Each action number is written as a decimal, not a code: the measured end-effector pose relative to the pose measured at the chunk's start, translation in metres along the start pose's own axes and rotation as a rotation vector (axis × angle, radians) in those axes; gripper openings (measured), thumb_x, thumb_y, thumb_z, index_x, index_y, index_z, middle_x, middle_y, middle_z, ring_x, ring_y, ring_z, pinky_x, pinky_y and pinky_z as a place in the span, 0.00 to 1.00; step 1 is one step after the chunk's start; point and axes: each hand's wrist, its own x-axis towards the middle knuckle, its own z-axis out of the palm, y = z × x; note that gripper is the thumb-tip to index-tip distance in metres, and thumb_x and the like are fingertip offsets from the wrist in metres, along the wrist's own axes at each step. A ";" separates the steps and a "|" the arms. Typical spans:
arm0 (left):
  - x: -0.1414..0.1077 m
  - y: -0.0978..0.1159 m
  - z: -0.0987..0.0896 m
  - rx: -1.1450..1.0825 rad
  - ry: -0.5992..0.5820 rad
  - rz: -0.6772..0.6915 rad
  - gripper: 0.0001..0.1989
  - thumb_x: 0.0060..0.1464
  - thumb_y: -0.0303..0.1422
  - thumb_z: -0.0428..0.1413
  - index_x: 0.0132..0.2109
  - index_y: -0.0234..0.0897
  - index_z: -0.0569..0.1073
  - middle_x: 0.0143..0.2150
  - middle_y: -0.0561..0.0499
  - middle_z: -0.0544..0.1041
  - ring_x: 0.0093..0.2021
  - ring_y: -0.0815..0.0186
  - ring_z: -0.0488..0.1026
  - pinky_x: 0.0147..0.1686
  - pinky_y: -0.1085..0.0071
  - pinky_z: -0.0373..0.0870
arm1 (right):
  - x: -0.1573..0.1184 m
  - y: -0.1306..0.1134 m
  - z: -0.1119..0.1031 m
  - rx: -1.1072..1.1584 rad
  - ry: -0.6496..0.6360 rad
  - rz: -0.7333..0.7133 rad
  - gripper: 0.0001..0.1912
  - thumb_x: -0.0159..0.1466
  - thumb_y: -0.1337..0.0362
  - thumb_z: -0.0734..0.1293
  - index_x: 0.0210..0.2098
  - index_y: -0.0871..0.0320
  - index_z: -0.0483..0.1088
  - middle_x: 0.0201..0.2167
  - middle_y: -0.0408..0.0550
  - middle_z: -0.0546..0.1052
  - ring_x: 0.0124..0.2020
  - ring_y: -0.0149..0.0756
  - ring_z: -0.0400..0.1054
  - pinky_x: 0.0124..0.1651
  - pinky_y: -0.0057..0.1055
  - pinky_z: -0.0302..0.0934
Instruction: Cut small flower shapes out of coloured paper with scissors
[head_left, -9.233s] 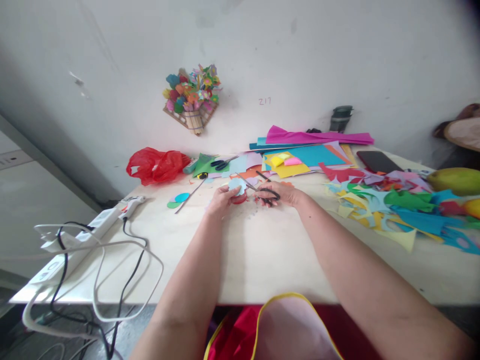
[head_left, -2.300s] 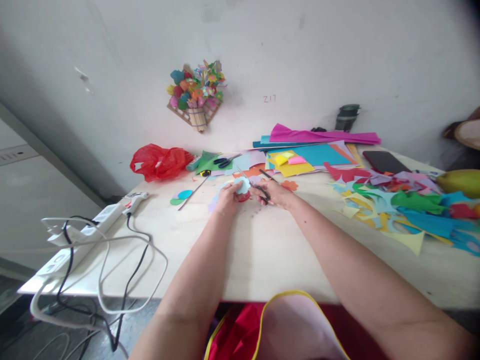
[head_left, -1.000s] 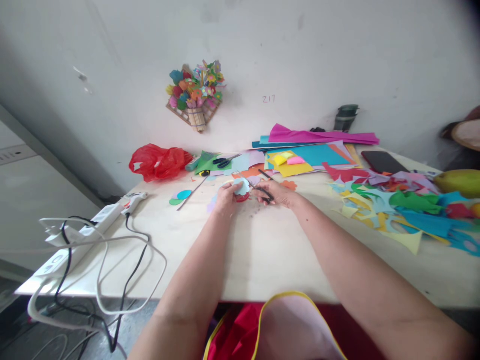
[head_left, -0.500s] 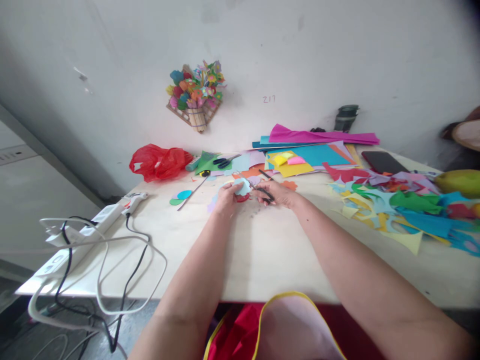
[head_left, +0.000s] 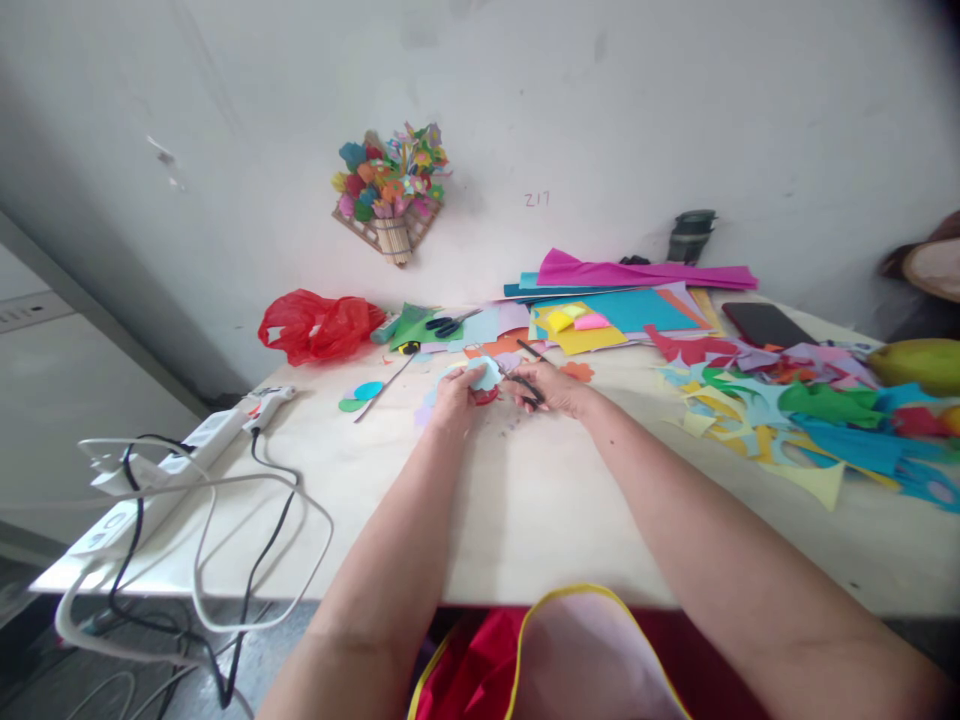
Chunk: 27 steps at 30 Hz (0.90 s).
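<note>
In the middle of the table, my left hand (head_left: 455, 392) pinches a small light blue paper piece (head_left: 487, 374) with a scalloped edge. My right hand (head_left: 553, 385) is closed around the handles of dark scissors (head_left: 529, 388), whose blades point left at the paper's right edge. A red round piece (head_left: 486, 397) lies just below the paper. To the right of the scissors rests an orange paper flower (head_left: 577, 371). Tiny scraps are strewn on the table under my hands.
Coloured paper offcuts (head_left: 795, 400) heap up on the right near a dark phone (head_left: 769, 325). A second pair of scissors (head_left: 448, 325) and paper sheets (head_left: 637, 312) lie behind. A red plastic bag (head_left: 321, 327) sits back left; a power strip (head_left: 161, 478) with looping cables lines the left edge.
Almost nothing differs. The light blue paper has turned very slightly in my left hand, and the scissors have shifted a little at its edge.
</note>
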 end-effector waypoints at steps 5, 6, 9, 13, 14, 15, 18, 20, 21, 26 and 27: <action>0.000 0.001 0.000 -0.006 0.010 -0.005 0.14 0.36 0.28 0.72 0.29 0.33 0.75 0.26 0.50 0.77 0.25 0.68 0.74 0.28 0.72 0.73 | 0.003 0.005 -0.003 0.001 -0.012 -0.036 0.15 0.61 0.60 0.74 0.26 0.58 0.67 0.16 0.39 0.72 0.13 0.23 0.62 0.11 0.18 0.45; 0.000 0.001 0.000 -0.004 0.003 -0.009 0.14 0.36 0.28 0.72 0.29 0.33 0.75 0.26 0.50 0.78 0.25 0.68 0.74 0.29 0.71 0.73 | 0.003 0.006 -0.004 0.005 -0.019 -0.043 0.15 0.61 0.59 0.74 0.27 0.58 0.67 0.17 0.39 0.72 0.14 0.23 0.63 0.11 0.18 0.45; -0.002 0.004 0.000 -0.005 -0.030 -0.007 0.15 0.34 0.27 0.72 0.29 0.32 0.75 0.28 0.49 0.78 0.26 0.67 0.75 0.29 0.71 0.73 | 0.003 0.008 -0.008 0.011 -0.032 -0.050 0.16 0.61 0.57 0.74 0.27 0.58 0.68 0.17 0.40 0.73 0.14 0.23 0.63 0.11 0.18 0.46; -0.004 0.004 -0.001 -0.005 -0.072 0.013 0.16 0.30 0.28 0.73 0.28 0.32 0.76 0.26 0.49 0.78 0.26 0.68 0.74 0.29 0.72 0.72 | 0.002 0.007 -0.010 -0.002 -0.056 -0.050 0.17 0.61 0.55 0.74 0.26 0.59 0.66 0.18 0.41 0.73 0.14 0.23 0.63 0.11 0.18 0.46; -0.004 0.004 -0.002 0.000 -0.077 0.015 0.17 0.30 0.28 0.74 0.28 0.32 0.76 0.26 0.50 0.78 0.25 0.68 0.74 0.29 0.72 0.71 | 0.001 0.007 -0.010 -0.003 -0.062 -0.051 0.17 0.61 0.55 0.74 0.26 0.59 0.66 0.18 0.41 0.73 0.14 0.23 0.64 0.12 0.18 0.46; -0.004 0.004 -0.002 0.004 -0.080 0.017 0.17 0.30 0.28 0.74 0.28 0.32 0.75 0.26 0.50 0.77 0.25 0.68 0.73 0.29 0.72 0.70 | 0.001 0.007 -0.011 -0.004 -0.067 -0.052 0.17 0.61 0.55 0.74 0.27 0.59 0.66 0.18 0.41 0.73 0.14 0.23 0.64 0.12 0.18 0.47; -0.004 0.004 -0.003 0.012 -0.088 0.017 0.17 0.30 0.28 0.74 0.27 0.31 0.75 0.26 0.49 0.77 0.25 0.68 0.73 0.29 0.71 0.69 | 0.000 0.006 -0.011 -0.011 -0.071 -0.058 0.17 0.61 0.55 0.74 0.27 0.58 0.67 0.18 0.41 0.74 0.14 0.23 0.63 0.11 0.18 0.47; -0.004 0.005 -0.003 0.017 -0.093 0.014 0.17 0.30 0.29 0.74 0.28 0.31 0.75 0.26 0.49 0.77 0.25 0.68 0.73 0.29 0.71 0.69 | 0.000 0.005 -0.011 -0.012 -0.070 -0.054 0.17 0.61 0.55 0.74 0.27 0.58 0.67 0.18 0.40 0.74 0.14 0.23 0.63 0.11 0.18 0.46; -0.004 0.005 -0.003 0.020 -0.095 0.012 0.17 0.30 0.29 0.74 0.28 0.31 0.75 0.26 0.49 0.77 0.25 0.68 0.73 0.30 0.71 0.69 | -0.001 0.004 -0.011 -0.010 -0.070 -0.049 0.16 0.61 0.56 0.74 0.27 0.59 0.67 0.18 0.40 0.74 0.14 0.23 0.63 0.11 0.18 0.46; -0.004 0.005 -0.003 0.019 -0.093 0.003 0.17 0.29 0.29 0.74 0.27 0.32 0.75 0.25 0.50 0.77 0.25 0.68 0.73 0.30 0.71 0.69 | -0.002 0.003 -0.010 -0.018 -0.063 -0.036 0.15 0.61 0.57 0.75 0.28 0.59 0.69 0.18 0.40 0.73 0.14 0.23 0.64 0.11 0.18 0.46; -0.004 0.005 -0.002 0.019 -0.094 0.003 0.17 0.29 0.29 0.74 0.27 0.32 0.76 0.25 0.50 0.77 0.25 0.68 0.73 0.30 0.71 0.69 | -0.002 0.003 -0.010 -0.019 -0.062 -0.037 0.15 0.61 0.58 0.75 0.29 0.60 0.69 0.18 0.40 0.73 0.14 0.23 0.63 0.11 0.18 0.47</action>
